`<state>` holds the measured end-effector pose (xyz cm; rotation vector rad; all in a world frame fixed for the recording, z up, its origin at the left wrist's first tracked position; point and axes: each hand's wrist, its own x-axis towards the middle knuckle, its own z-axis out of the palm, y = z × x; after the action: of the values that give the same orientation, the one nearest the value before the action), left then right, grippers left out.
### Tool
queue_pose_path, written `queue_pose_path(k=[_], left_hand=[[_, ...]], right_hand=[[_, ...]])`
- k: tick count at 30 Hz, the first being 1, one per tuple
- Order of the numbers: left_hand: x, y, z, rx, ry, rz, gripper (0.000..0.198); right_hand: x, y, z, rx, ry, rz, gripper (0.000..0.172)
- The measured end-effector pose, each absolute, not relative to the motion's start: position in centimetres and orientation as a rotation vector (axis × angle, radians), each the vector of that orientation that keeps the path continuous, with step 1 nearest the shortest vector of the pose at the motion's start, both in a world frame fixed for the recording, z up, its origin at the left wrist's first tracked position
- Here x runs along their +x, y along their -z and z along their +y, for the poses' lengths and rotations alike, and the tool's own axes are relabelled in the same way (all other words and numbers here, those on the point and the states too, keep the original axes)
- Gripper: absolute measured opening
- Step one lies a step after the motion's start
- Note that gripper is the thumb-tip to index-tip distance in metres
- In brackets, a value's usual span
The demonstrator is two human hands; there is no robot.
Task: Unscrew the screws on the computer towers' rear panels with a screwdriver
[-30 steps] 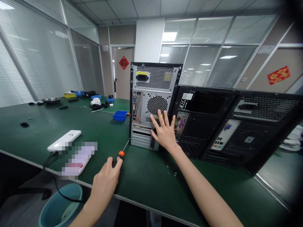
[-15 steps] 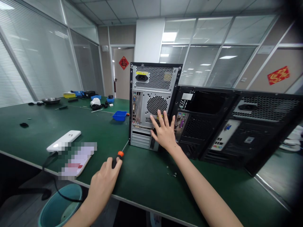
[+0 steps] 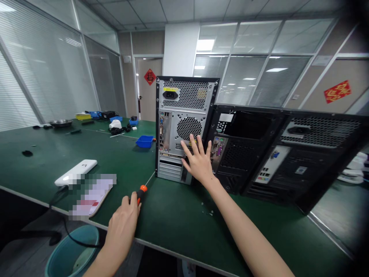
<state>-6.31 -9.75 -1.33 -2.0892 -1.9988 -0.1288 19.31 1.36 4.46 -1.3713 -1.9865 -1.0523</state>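
Note:
An upright computer tower (image 3: 184,96) stands with its silver back panel facing me. My left hand (image 3: 123,217) is closed around the handle of a screwdriver (image 3: 143,188), orange and black. The screwdriver's thin shaft points up and right, its tip at the tower's lower left corner; whether it sits in a screw there is too small to tell. Against the lower right of the back panel lies my right hand (image 3: 199,161), fingers spread and holding nothing. Two black computer cases (image 3: 242,154) stand right beside the tower.
Several small screws (image 3: 206,209) lie on the green table (image 3: 173,223). At left are a white power bank (image 3: 76,173) and a blurred-out phone (image 3: 99,194). A blue tray (image 3: 144,141) sits left of the tower. Below the table edge stands a teal bucket (image 3: 72,250).
My left hand has shifted slightly down and left and its grip on the screwdriver handle has turned. My right hand stays against the tower. The whole view has moved a little.

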Motion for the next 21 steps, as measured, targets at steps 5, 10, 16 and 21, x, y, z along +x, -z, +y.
queue_pose_path(k=[5,10,16,21], left_hand=[[-5.9,1.2,-9.7,-2.132,0.211,-2.065,0.033],[-5.7,1.4,-9.7,-2.11,0.35,-2.076,0.04],[-5.7,2.2,-9.7,-2.082,0.417,-2.034,0.03],[-5.9,2.2,-9.8,-2.01,0.437,-1.958,0.032]], right_hand=[[19.3,-4.5,1.4,-1.37,1.06,-1.983,0.072],[19.4,-4.5,1.4,-1.362,1.068,-1.977,0.071],[19.4,-4.5,1.3,-1.372,1.064,-1.977,0.068],[19.4,-4.5,1.4,-1.365,1.087,-1.97,0.067]])
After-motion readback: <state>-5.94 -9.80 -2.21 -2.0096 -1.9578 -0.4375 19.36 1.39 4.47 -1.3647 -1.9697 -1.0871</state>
